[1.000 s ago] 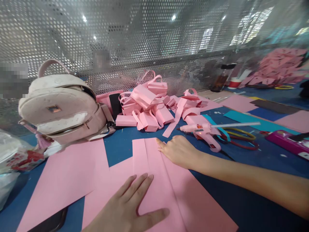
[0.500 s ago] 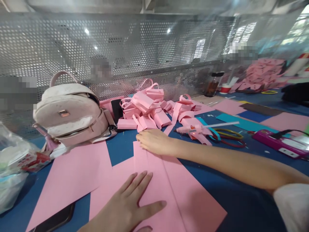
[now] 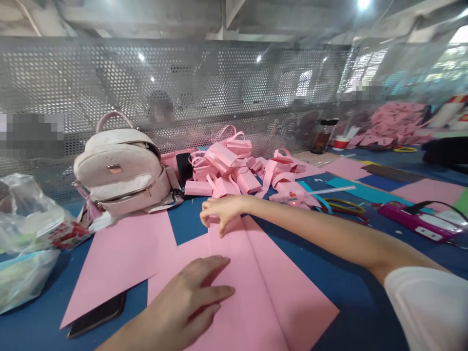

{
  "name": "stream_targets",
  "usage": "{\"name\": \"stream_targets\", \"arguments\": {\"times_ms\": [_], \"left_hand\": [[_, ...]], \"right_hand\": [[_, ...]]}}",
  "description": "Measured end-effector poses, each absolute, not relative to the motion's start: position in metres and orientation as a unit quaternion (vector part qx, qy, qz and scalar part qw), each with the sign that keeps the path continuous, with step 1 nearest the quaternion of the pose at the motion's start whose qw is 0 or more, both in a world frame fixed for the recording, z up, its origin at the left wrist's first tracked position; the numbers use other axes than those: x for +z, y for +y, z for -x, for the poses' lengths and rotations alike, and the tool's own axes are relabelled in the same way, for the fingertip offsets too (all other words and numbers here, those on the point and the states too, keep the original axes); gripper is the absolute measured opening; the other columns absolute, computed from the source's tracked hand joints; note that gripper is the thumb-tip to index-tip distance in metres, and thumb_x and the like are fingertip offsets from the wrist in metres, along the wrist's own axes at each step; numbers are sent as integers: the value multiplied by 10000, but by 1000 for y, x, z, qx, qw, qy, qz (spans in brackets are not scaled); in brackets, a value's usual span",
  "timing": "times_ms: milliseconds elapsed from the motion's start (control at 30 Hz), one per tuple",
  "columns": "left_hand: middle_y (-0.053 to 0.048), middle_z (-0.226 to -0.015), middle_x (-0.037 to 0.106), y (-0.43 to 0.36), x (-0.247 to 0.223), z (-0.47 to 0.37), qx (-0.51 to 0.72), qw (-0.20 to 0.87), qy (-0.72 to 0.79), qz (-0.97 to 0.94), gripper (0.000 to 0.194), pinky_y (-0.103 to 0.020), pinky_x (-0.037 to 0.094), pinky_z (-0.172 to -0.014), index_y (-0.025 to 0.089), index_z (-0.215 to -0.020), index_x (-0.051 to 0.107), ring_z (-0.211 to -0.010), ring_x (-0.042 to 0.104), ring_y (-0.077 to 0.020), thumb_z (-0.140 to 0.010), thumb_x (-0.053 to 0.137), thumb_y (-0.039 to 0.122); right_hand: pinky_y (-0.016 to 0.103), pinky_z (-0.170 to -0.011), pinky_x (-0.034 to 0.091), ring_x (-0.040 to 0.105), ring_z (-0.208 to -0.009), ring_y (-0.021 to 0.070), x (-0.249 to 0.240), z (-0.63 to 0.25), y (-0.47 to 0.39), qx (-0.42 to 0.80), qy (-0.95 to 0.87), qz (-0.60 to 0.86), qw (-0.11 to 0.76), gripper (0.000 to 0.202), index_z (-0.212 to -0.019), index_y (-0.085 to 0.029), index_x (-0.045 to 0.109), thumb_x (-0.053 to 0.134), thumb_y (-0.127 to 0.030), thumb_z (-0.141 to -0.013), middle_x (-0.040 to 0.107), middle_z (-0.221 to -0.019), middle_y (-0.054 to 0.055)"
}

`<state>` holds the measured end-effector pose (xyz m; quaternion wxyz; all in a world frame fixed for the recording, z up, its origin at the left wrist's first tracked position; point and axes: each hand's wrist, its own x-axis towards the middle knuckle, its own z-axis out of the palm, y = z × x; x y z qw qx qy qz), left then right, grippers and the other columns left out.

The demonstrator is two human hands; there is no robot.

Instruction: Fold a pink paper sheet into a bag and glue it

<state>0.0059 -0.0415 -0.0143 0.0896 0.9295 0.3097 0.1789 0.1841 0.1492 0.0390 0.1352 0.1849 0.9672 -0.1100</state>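
Note:
A pink paper sheet (image 3: 256, 292) with a long crease or folded edge lies in front of me over the blue table. On its near left part rests my left hand (image 3: 193, 297), fingers apart and bent a little. Up at the far edge of the paper is my right hand (image 3: 221, 210), its fingers curved downward and spread, with the thumb touching or just above the sheet. Neither hand grips anything that I can see. Another pink sheet (image 3: 124, 258) lies to the left, partly covering a dark phone (image 3: 98, 314).
Beyond my hands sits a heap of folded pink paper pieces (image 3: 226, 163). A pale backpack (image 3: 122, 170) stands left of it. To the right are a pink glue gun (image 3: 290, 197), scissors (image 3: 343, 205) and a purple power strip (image 3: 413, 222). Plastic bags (image 3: 29, 278) lie far left.
My right hand has lifted its thumb side and curled from lying flat at the paper's far edge. My left hand's fingers have bent and drawn together slightly. The view has tilted up.

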Motion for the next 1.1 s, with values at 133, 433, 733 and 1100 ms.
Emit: {"name": "stream_targets", "arguments": {"times_ms": [133,433,733,1100], "left_hand": [[-81,-1162,642,-41,-16,-5,259,193,380,-867,352,-304,586,-900,269,-1165,712,-1042,673,-184,-961,461,129],[-51,-1034,619,-20,-8,15,320,216,499,-776,230,-343,505,-865,212,-1087,647,-939,609,-191,-993,462,312],[-26,-963,734,-16,21,41,243,248,529,-774,422,-331,535,-796,243,-1286,550,-862,692,-212,-931,547,471],[-37,-1168,735,-32,14,19,115,163,607,-769,668,-338,517,-818,292,-1392,516,-1011,702,-269,-757,696,185]], "right_hand": [[298,-903,437,535,-1092,215,41,-173,142,-91,974,-125,164,482,-1119,-195,622,871,-233,-708,621,-1135,23],[457,-903,565,651,-1067,243,47,-160,143,-84,968,-102,212,319,-1240,-167,619,638,-356,-984,637,-1252,92],[382,-798,584,675,-906,189,76,-188,120,-160,967,-176,93,218,-1095,-144,655,640,-332,-986,682,-1066,52],[215,-672,383,594,-756,117,64,-211,85,-172,960,-220,17,78,-952,-166,675,615,-163,-902,670,-837,-17]]}}
